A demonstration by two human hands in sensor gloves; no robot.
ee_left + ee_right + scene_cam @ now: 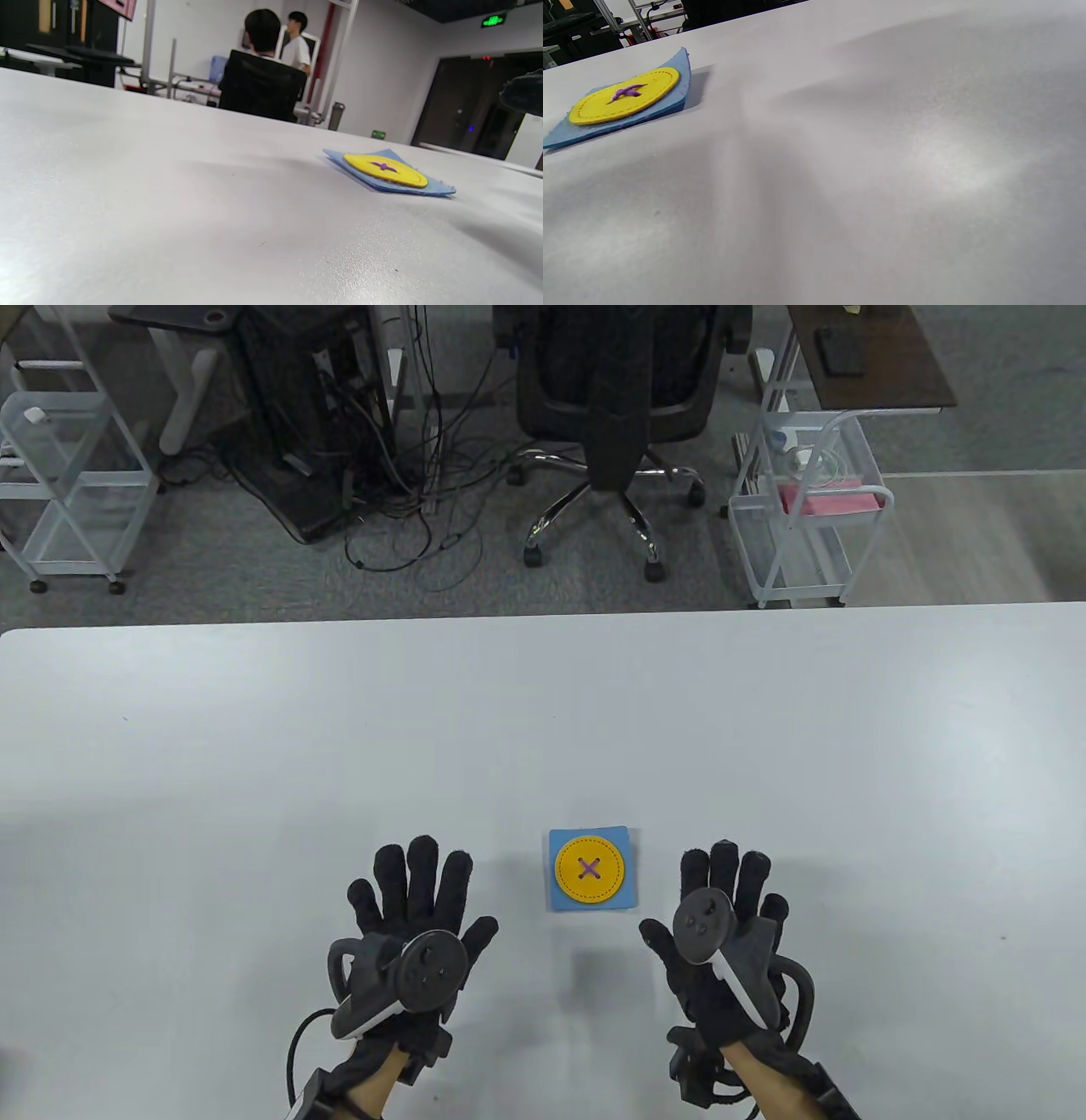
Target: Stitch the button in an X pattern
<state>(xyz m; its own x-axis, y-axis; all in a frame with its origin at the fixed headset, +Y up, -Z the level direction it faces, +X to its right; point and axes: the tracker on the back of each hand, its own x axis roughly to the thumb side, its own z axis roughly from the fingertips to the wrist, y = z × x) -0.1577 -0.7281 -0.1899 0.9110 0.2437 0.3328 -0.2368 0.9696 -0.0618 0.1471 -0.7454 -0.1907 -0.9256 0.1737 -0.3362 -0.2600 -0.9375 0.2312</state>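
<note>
A yellow felt button with a purple X of thread lies on a blue felt square on the white table, between my two hands. My left hand lies flat on the table to its left, fingers spread, holding nothing. My right hand lies flat to its right, fingers spread, holding nothing. The button shows in the left wrist view and in the right wrist view, on the blue square. No needle shows.
The white table stretches far beyond the hands. Beyond its far edge stand an office chair, white wire carts and a black computer stand with cables.
</note>
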